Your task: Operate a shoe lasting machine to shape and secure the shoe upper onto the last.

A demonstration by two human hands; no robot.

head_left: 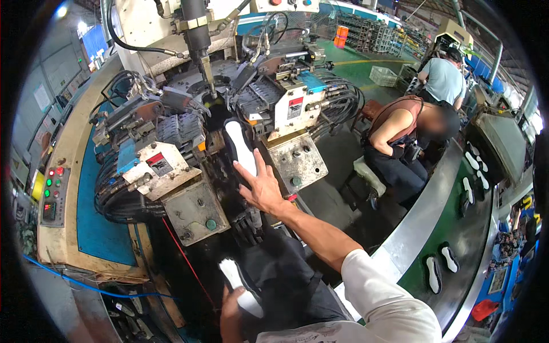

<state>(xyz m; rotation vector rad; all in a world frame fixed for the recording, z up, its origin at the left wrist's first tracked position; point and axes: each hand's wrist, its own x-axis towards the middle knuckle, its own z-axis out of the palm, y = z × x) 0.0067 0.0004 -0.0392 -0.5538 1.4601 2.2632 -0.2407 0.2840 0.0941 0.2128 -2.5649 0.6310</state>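
One black, white-bottomed shoe (236, 137), touched by straightened right fingers (261, 166) at their eleven o'clock, seems mid-placement; left fingers (234, 297) grasp another shoe (231, 273). Next likely demands alignment.

A white-faced black shoe (241, 147) is positioned lengthwise at the machine (289, 111); a second, matching shoe (249, 301) is held lower, tilted.

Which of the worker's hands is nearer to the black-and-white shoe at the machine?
The right. The right hand has its fingers at the near end of that shoe; the left hand is farther off, down by the lap, holding a second shoe.
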